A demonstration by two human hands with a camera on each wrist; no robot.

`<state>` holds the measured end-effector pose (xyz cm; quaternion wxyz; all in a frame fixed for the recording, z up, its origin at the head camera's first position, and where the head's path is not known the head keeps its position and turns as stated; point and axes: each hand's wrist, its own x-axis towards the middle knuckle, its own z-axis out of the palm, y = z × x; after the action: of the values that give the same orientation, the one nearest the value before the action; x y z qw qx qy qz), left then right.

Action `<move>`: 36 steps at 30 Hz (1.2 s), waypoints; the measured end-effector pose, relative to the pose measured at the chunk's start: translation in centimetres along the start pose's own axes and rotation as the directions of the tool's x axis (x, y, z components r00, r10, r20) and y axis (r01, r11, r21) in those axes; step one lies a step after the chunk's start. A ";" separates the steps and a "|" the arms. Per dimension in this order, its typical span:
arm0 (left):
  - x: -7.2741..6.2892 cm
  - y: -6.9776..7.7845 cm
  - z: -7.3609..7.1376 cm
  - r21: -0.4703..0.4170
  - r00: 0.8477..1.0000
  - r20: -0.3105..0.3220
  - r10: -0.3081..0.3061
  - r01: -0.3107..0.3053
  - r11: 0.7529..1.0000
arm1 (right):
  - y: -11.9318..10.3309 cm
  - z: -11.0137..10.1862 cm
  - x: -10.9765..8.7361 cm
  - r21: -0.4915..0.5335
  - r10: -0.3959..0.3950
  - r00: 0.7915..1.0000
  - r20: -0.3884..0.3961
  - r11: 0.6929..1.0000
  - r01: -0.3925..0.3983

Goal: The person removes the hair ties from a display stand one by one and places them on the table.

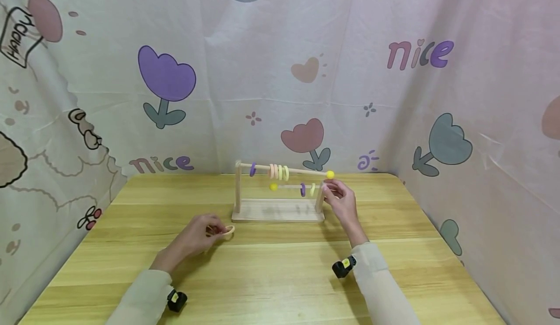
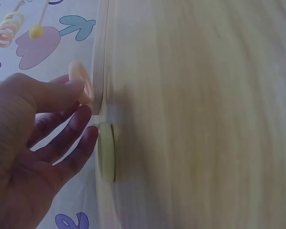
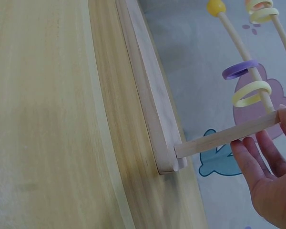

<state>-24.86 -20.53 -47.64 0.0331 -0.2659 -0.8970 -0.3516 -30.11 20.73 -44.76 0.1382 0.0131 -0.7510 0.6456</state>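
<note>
My left hand point(image 1: 202, 235) pinches a peach ring point(image 2: 81, 82) between thumb and forefinger, just above the table. Beneath its other fingers, a pale yellow ring point(image 2: 106, 152) lies on the tabletop in the left wrist view. A wooden rack point(image 1: 277, 210) stands ahead, with two rods between its posts. One purple ring point(image 1: 253, 169) and several peach and yellow rings point(image 1: 280, 172) hang on the upper rod. The lower rod carries another purple ring point(image 3: 240, 69) and a yellow ring point(image 3: 251, 93). With thumb and fingers, my right hand point(image 1: 342, 202) grips the rack's right post point(image 3: 224, 137) near its top.
The wooden table point(image 1: 271, 276) runs back to a printed cloth point(image 1: 245, 72) hanging behind and at the sides. Yellow balls cap the free ends of the upper rod point(image 1: 330, 175) and the lower rod point(image 1: 273, 187). Each wrist bears a small black camera point(image 1: 177, 300).
</note>
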 end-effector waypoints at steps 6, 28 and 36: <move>0.1 -0.1 0.1 0.045 0.999 0.013 0.041 -0.042 0.998 | 0.1 0.0 0.0 -0.003 0.003 1.000 0.000 1.000 -0.003; -0.2 -0.4 -0.2 0.069 0.998 0.064 0.007 -0.011 0.998 | 0.2 0.1 0.2 -0.008 0.018 1.000 0.003 1.000 -0.018; -0.2 -0.4 -0.1 0.071 0.996 0.083 -0.011 0.005 0.997 | 0.3 0.0 0.3 -0.008 0.021 1.000 0.006 1.000 -0.021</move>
<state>-24.89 -20.98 -47.86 0.0038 -0.2755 -0.9105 -0.3083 -30.43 20.81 -45.00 0.1293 0.0065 -0.7540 0.6439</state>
